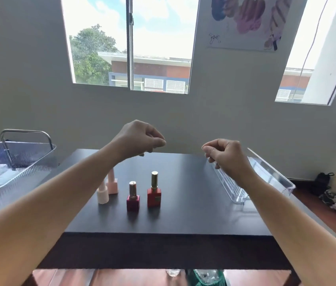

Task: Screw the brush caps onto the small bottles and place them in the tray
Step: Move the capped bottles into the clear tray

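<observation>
Aloft, left hand (140, 139) and right hand (227, 155) hover curled.

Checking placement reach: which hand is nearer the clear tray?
Right. The right hand overlaps the far end of the clear tray in view. The left hand is raised well to its left, above the bottles.

No legible text, brand, number or sign recorded. Red bottle (154, 194) and magenta bottle (133, 200) on the counter (183, 182): faces too small to make out any lettering. Wall poster (243, 23): coloured shapes and a faint scribble at lower left, nothing readable.
</observation>
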